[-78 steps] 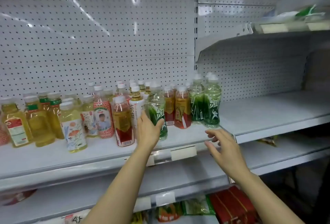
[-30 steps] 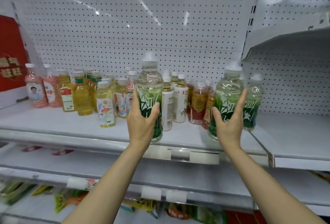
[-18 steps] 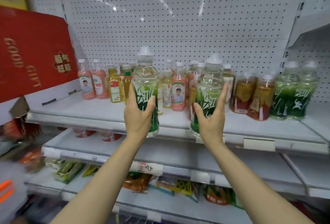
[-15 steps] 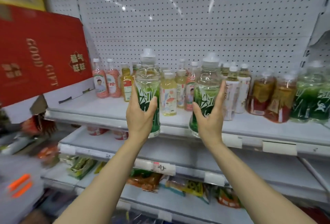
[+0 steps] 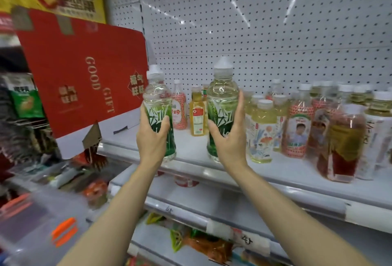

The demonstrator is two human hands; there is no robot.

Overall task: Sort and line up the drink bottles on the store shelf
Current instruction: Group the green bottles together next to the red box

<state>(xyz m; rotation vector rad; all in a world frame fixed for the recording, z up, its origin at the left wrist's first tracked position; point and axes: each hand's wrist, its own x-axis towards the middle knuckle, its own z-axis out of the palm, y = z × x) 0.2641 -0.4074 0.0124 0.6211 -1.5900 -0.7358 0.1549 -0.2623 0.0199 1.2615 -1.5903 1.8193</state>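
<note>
white shelf [image 5: 191, 149] | left hand [image 5: 151, 138], right hand [image 5: 230, 140] each grip green-label bottles [image 5: 158, 104], seemingly pale liquid

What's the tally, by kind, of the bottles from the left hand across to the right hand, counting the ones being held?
Green bamboo-label bottles: 2, one in the left hand, one in the right hand
Red-and-white patterned bottle: 1
Yellow juice bottles: 2, one mostly hidden behind the other
Total: 5
</note>
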